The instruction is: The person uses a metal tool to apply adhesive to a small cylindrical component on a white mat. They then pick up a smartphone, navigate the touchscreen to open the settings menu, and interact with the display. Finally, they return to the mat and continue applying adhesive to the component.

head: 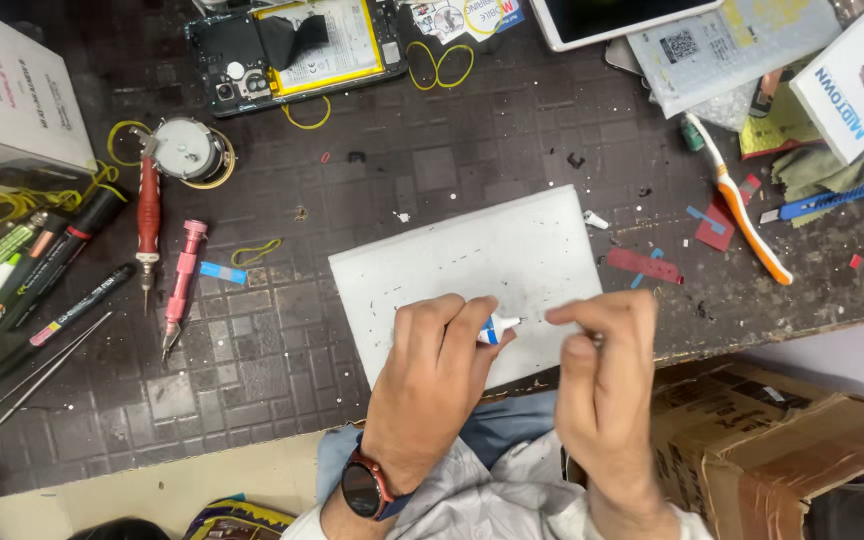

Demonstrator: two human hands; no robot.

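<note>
We see the left hand (pixel 432 385) closed around a small white tube with a blue band (pixel 493 327), its nozzle pointing right toward the right hand (pixel 607 385), whose fingertips are pinched together just beside the tip; we cannot tell what they pinch. Both hands hover over the near edge of a white mat (pixel 472 265) on the dark worktable (pixel 282 340). Further left lie a pink screwdriver (pixel 183 285) and a red one (pixel 148 222); far off sits an opened phone (pixel 297 45), and right an orange-and-white toothbrush (pixel 747 215)
</note>
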